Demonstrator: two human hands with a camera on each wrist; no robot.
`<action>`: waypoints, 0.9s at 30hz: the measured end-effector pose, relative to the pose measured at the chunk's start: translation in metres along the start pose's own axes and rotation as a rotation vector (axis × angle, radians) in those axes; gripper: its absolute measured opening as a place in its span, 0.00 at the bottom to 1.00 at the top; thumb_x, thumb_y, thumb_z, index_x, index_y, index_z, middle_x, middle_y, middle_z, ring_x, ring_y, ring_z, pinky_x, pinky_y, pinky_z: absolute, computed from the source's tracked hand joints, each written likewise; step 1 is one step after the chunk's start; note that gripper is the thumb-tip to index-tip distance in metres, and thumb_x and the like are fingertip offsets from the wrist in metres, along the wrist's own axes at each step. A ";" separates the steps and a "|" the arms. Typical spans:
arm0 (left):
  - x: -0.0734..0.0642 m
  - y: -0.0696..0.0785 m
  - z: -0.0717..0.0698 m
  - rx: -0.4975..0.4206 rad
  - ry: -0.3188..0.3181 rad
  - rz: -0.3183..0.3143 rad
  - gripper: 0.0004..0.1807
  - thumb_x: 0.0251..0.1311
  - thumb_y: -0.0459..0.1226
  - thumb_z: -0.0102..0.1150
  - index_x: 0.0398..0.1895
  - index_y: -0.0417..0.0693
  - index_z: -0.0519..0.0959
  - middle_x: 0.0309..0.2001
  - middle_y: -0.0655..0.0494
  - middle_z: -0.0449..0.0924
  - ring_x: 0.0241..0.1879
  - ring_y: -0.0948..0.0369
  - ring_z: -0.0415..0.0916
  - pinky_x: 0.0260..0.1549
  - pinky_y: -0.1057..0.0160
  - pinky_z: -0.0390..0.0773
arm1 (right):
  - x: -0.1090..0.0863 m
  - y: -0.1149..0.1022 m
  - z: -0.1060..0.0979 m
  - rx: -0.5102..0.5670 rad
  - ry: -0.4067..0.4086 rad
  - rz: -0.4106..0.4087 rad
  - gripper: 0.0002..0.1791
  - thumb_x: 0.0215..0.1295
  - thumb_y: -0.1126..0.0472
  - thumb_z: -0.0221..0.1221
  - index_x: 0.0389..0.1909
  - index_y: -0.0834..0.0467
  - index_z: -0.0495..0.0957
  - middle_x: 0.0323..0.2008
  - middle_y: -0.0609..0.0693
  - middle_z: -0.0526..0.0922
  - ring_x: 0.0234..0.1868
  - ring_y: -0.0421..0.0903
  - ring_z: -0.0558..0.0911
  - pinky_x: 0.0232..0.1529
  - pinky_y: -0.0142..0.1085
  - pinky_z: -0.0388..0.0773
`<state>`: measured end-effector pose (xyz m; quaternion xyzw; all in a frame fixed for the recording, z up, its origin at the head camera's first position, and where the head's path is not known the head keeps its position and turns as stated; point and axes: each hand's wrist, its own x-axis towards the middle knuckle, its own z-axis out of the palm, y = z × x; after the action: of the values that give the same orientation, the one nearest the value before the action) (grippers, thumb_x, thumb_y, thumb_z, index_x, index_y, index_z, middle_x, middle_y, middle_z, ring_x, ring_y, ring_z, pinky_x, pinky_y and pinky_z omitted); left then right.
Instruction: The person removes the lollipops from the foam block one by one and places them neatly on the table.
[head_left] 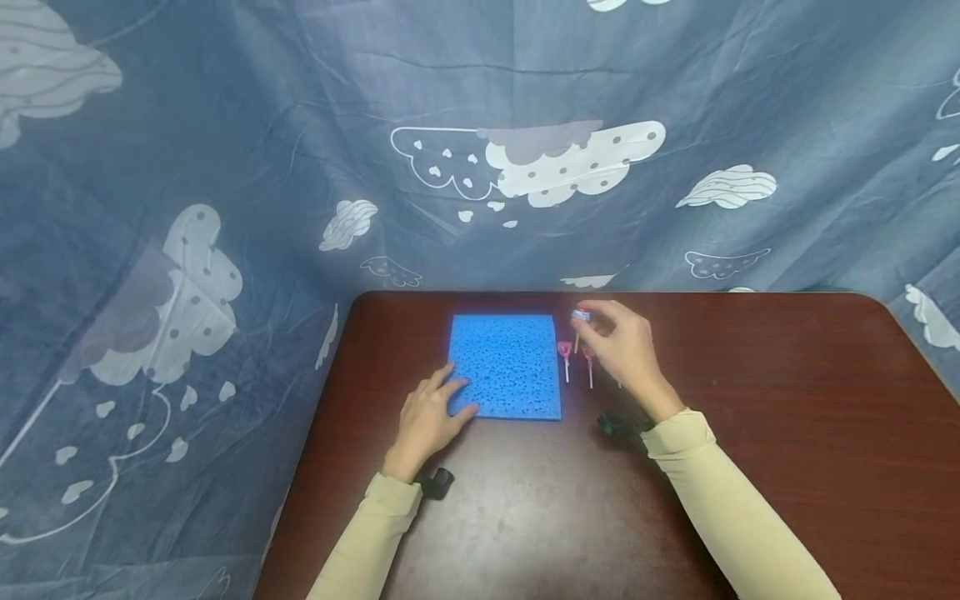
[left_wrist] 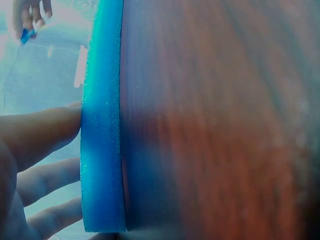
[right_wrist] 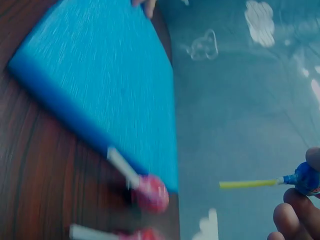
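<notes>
A lollipop (right_wrist: 306,179) with a blue-wrapped head and a yellow stick is pinched at its head by my right hand (head_left: 626,350). It hangs stick down above the table, just right of a flat blue foam board (head_left: 506,367). My left hand (head_left: 429,417) rests at the board's near left corner, fingers spread over its edge. In the left wrist view those fingertips touch the board's side (left_wrist: 102,125). Beneath the right hand lie a pink lollipop (head_left: 566,350) with a white stick and another pink lollipop (head_left: 588,357) beside it.
The brown wooden table (head_left: 787,417) spreads around the board. A blue cloud-patterned curtain (head_left: 517,83) hangs behind and to the left. A black wrist camera (head_left: 438,483) sits on the left wrist, and a dark one (head_left: 611,425) on the right.
</notes>
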<state>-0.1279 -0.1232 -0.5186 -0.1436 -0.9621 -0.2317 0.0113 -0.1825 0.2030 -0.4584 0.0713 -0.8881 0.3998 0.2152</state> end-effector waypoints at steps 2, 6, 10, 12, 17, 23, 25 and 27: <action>0.000 0.000 0.000 -0.003 -0.004 -0.004 0.29 0.65 0.54 0.69 0.67 0.56 0.80 0.78 0.50 0.66 0.71 0.44 0.71 0.65 0.36 0.73 | -0.003 0.008 -0.011 -0.014 0.040 0.008 0.14 0.64 0.61 0.71 0.49 0.59 0.88 0.32 0.54 0.87 0.28 0.43 0.84 0.32 0.27 0.72; 0.000 0.000 0.000 -0.005 -0.007 -0.011 0.29 0.65 0.54 0.68 0.67 0.57 0.81 0.78 0.51 0.66 0.71 0.44 0.70 0.66 0.36 0.73 | -0.009 0.023 -0.032 -0.034 0.102 0.028 0.13 0.62 0.62 0.72 0.47 0.60 0.89 0.31 0.55 0.87 0.28 0.30 0.78 0.32 0.22 0.70; 0.000 -0.001 0.001 -0.005 -0.001 -0.008 0.29 0.65 0.54 0.69 0.66 0.57 0.81 0.78 0.51 0.66 0.71 0.44 0.71 0.65 0.36 0.73 | -0.016 0.039 -0.049 -0.068 0.121 0.057 0.14 0.62 0.61 0.72 0.48 0.60 0.88 0.32 0.56 0.86 0.29 0.23 0.73 0.33 0.18 0.67; 0.000 -0.001 0.001 -0.005 0.002 -0.004 0.28 0.65 0.54 0.69 0.66 0.56 0.81 0.78 0.51 0.66 0.71 0.44 0.71 0.65 0.36 0.73 | -0.021 0.048 -0.057 -0.092 0.121 0.077 0.14 0.62 0.61 0.72 0.48 0.60 0.88 0.32 0.56 0.86 0.29 0.23 0.72 0.33 0.19 0.66; 0.001 -0.001 0.000 -0.007 0.010 0.003 0.28 0.65 0.53 0.69 0.66 0.56 0.81 0.78 0.50 0.67 0.70 0.44 0.72 0.65 0.37 0.73 | -0.029 0.071 -0.069 -0.171 0.089 0.104 0.14 0.63 0.58 0.72 0.48 0.59 0.88 0.31 0.55 0.84 0.30 0.31 0.73 0.33 0.28 0.66; 0.001 -0.001 0.000 -0.001 0.012 0.002 0.29 0.65 0.54 0.69 0.66 0.55 0.81 0.78 0.50 0.67 0.70 0.44 0.72 0.65 0.37 0.74 | -0.033 0.095 -0.076 -0.239 0.032 0.111 0.15 0.63 0.56 0.71 0.48 0.60 0.88 0.30 0.55 0.84 0.30 0.33 0.73 0.35 0.34 0.66; 0.001 -0.001 0.000 -0.002 0.010 0.001 0.29 0.65 0.54 0.69 0.66 0.56 0.81 0.78 0.50 0.67 0.70 0.44 0.72 0.65 0.37 0.74 | -0.034 0.101 -0.077 -0.249 0.021 0.122 0.15 0.64 0.56 0.71 0.47 0.60 0.88 0.31 0.55 0.84 0.30 0.31 0.71 0.35 0.35 0.66; 0.001 -0.001 0.001 -0.003 0.011 0.000 0.28 0.65 0.54 0.69 0.66 0.56 0.81 0.78 0.50 0.67 0.70 0.44 0.72 0.65 0.37 0.74 | -0.034 0.105 -0.077 -0.259 0.003 0.137 0.15 0.65 0.55 0.70 0.48 0.60 0.88 0.31 0.55 0.84 0.30 0.30 0.71 0.36 0.36 0.66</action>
<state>-0.1295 -0.1232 -0.5197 -0.1424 -0.9616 -0.2339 0.0162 -0.1579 0.3288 -0.4995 -0.0184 -0.9347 0.2957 0.1964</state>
